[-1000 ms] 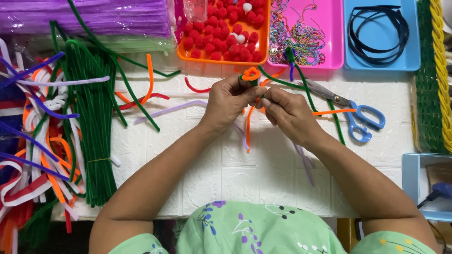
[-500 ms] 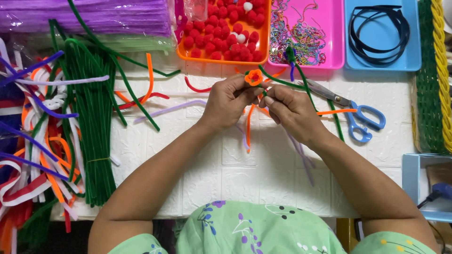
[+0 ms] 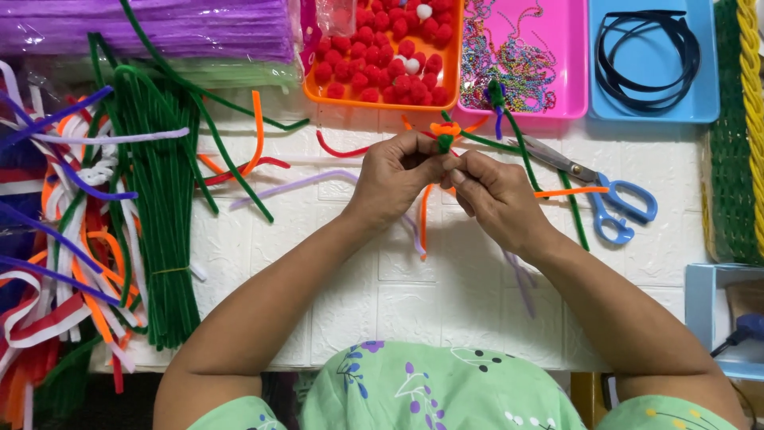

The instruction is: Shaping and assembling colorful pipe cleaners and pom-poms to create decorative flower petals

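My left hand (image 3: pixel 395 177) and my right hand (image 3: pixel 489 191) meet over the middle of the white table (image 3: pixel 342 310). Together they pinch a small orange pipe-cleaner flower (image 3: pixel 446 130) with a green pipe cleaner wrapped at its base. An orange stem (image 3: pixel 424 224) hangs down between the hands. Both hands have their fingers closed on this piece.
A bundle of green pipe cleaners (image 3: pixel 159 207) and mixed coloured ones lie at left. Behind are an orange tray of red pompoms (image 3: pixel 382 56), a pink tray of chains (image 3: pixel 517 60) and a blue tray with black headbands (image 3: pixel 649 56). Blue-handled scissors (image 3: pixel 613 203) lie at right.
The orange flower has turned between my fingers and a green piece now shows at its base. The hands stay in the same spot.
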